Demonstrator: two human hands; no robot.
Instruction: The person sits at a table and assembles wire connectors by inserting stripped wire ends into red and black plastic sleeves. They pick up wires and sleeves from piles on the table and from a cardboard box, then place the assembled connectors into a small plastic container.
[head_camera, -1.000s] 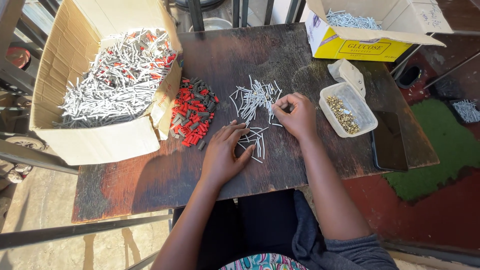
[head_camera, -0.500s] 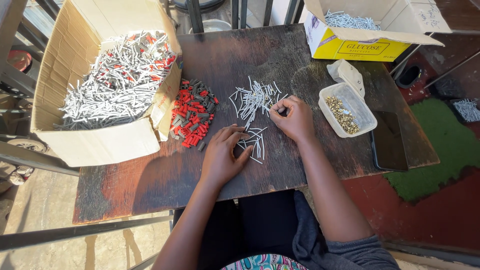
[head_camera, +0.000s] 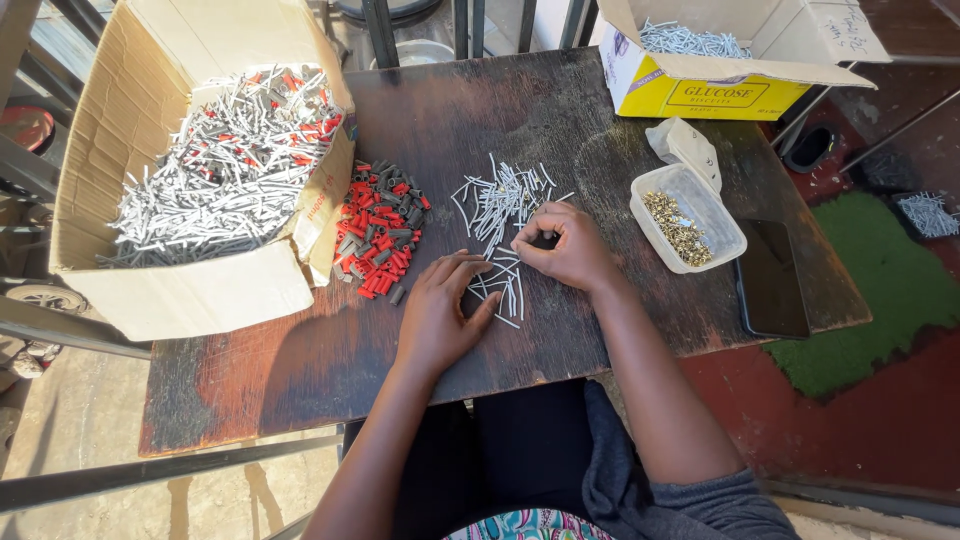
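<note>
Item: loose pile of thin grey-white pins (head_camera: 500, 205), lying flat on my dark wooden table (head_camera: 620, 330), near its middle. Long axes are mixed; most run away from me toward the far edge, some fan out to left and right. A smaller cluster of the same pins (head_camera: 503, 285) lies nearer me, mostly parallel, long axes running near to far.

My left hand (head_camera: 440, 315) rests palm down on the table, fingers spread apart, fingertips touching the near cluster; it grips nothing. My right hand (head_camera: 565, 245) is curled just right of the main pile, thumb and fingers drawn together; whether they pinch a pin I cannot tell.

Left of the pins: a heap of short red and dark grey plugs (head_camera: 380, 235), lying every way. Beyond that, a large open cardboard box (head_camera: 180, 295) overhanging the table's left edge, filled with grey pins, some with red ends. Right of my right hand: a clear plastic tub (head_camera: 725, 240), lid open, holding small brass-coloured pieces. A dark flat phone (head_camera: 772, 280) lies near the right edge. Far right corner: a yellow and white carton (head_camera: 700, 95), flaps open, more grey pins inside.

Surface: worn, scuffed board in strong sunlight. Surroundings: metal bars past the far edge, red floor and green mat (head_camera: 880, 290) to the right, bare concrete on the left.
</note>
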